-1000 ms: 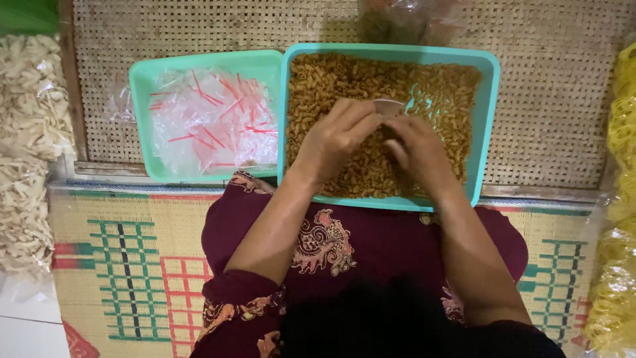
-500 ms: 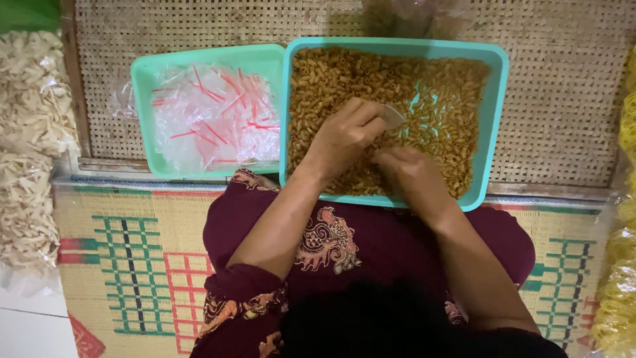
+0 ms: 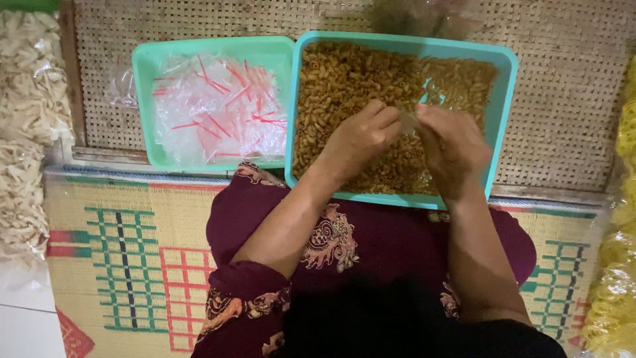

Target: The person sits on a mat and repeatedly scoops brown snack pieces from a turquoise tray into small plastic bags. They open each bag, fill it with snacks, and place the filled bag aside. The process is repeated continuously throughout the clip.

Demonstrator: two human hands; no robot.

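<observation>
While a dark red patterned lap (image 3: 397, 258) was kept nearest the camera, the teal tray of brown curled snacks (image 3: 503, 86) was rested against its far edge, seemingly so both hands could work over it. Above that tray, the left hand (image 3: 361, 139) and right hand (image 3: 454, 142) were pinched together on a small clear plastic bag (image 3: 409, 121), apparently held over the snacks to catch spills. Left of the tray, a second teal tray (image 3: 142, 99) was stocked with clear bags with red strips (image 3: 218, 106), within reach.
</observation>
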